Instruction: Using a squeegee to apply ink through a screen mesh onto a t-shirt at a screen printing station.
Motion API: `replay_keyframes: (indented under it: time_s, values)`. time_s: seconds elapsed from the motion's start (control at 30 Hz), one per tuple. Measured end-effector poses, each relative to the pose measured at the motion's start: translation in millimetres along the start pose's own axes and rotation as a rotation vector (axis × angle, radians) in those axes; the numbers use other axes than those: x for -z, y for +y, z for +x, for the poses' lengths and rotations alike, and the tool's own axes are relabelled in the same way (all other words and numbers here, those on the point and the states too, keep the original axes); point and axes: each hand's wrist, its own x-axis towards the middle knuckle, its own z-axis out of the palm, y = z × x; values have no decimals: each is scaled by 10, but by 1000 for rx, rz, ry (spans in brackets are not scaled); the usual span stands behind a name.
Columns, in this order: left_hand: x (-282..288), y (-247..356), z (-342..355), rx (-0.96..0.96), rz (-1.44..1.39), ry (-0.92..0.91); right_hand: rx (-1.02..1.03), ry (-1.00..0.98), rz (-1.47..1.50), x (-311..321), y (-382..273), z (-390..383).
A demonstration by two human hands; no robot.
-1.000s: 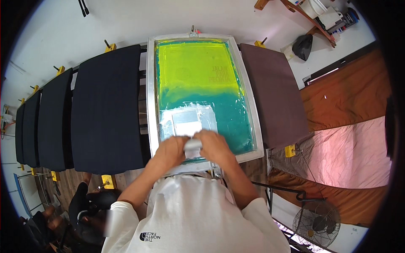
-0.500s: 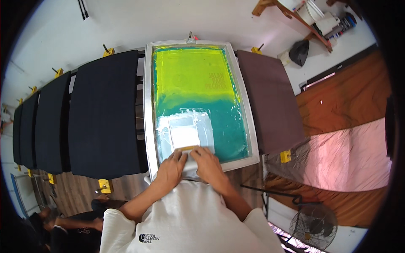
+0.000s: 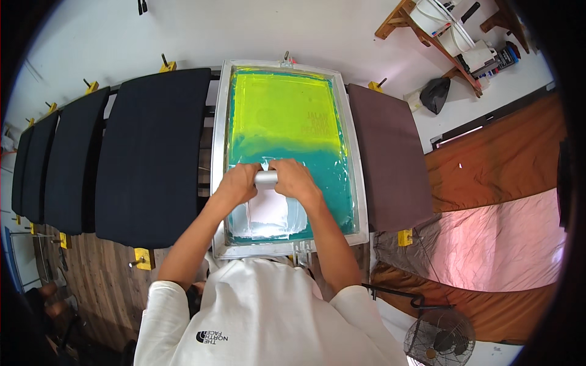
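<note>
A screen printing frame (image 3: pixel 361 204) with a silver rim lies lengthwise before me. Its mesh is lime yellow (image 3: pixel 278 104) at the far part and teal (image 3: pixel 326 201) nearer me. White ink (image 3: pixel 267 213) covers a patch at the near left of the mesh. Across the far side of this patch stands a squeegee (image 3: pixel 266 177) with a silver handle. My left hand (image 3: pixel 239 183) is closed round its left end, my right hand (image 3: pixel 295 179) round its right end. The squeegee's blade is hidden from view.
Several black-covered boards (image 3: pixel 152 155) line up on the left, and a brownish-purple board (image 3: pixel 390 158) is on the right. Yellow clamps (image 3: pixel 144 258) stick out at their ends. A fan (image 3: pixel 439 338) stands at lower right. Tools and tubs sit on a wall shelf (image 3: pixel 436 43).
Both hands and the squeegee have moved away from me, from the near edge of the frame to the far side of the white ink. The whole view has shifted slightly.
</note>
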Motion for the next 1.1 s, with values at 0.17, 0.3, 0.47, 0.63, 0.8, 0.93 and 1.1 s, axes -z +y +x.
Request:
replay_keyframes:
  time_s: [0.17,0.3,0.47,0.63,0.8,0.93,1.1]
  values:
    - [-62,-22,52,96,8,-52,-80,-16,37,-57,-12,76]
    - [-116,-47,48,102,-28,-24,-144,-37,37,-45,-43,96]
    - [-132,-39,-15,50,-23,-4,-166,-63,54,-47,-84,22]
    - [-223,55,-199,86,-3,6,-53,111,40,-243,-50,-187]
    - [-298,161,-436,87,-3,0,-84,76,37,-302,-135,-454]
    - [-368,226,-649,62,-32,2,-92,53,23,-345,-214,-686]
    - [-479,307,-943,40,-84,58,-84,57,55,-398,-331,-985]
